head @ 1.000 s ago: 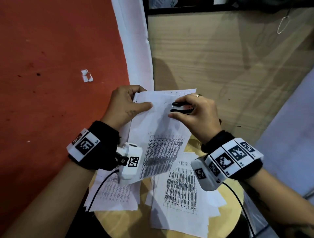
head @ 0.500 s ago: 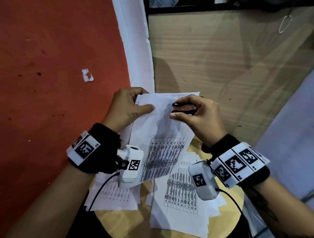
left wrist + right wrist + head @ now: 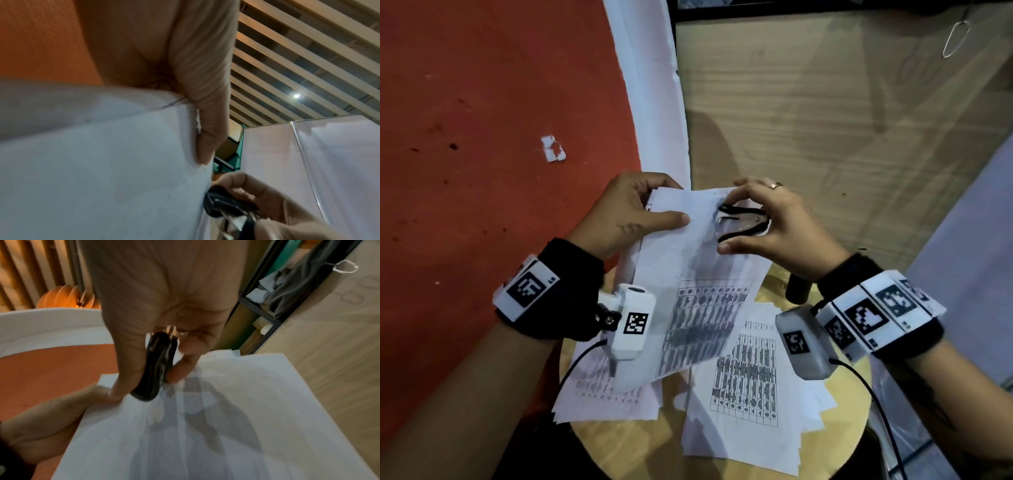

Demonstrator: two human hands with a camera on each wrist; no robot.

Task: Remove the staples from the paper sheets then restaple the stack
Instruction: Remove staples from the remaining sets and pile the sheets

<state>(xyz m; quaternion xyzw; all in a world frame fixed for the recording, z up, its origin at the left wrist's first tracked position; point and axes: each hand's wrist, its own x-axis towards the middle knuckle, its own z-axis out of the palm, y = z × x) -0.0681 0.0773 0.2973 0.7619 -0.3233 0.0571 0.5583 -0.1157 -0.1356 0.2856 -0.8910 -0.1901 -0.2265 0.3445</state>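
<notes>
- Pulling staples looks to be the step in hand: the right hand point(image 3: 774, 226) grips a black staple remover point(image 3: 743, 224) between thumb and curled fingers, its claws set against the top edge of the held sheets point(image 3: 688, 274), at about 12 o'clock from the round worktop point(image 3: 839, 428).
- The left hand point(image 3: 626, 212) pinches the same sheets at their upper left corner, thumb flat on top and the other fingers curled behind, keeping them raised above the worktop.
- More printed sheets point(image 3: 750, 387) lie loose and fanned on the worktop at about 6 o'clock from the held ones, which suggests some are already freed, though no staple can be made out anywhere.
- No stapler can be identified in any view, so I judge restapling not yet begun; a dark cylinder point(image 3: 798, 291) under the right wrist is too hidden to name.
- The head view alone shows the worktop, the loose sheets and both hands together.
- The right wrist view alone shows the remover's black handles squeezed nearly together.
- The left wrist view shows the sheets' underside, with the left-hand fingers pressed to it.
</notes>
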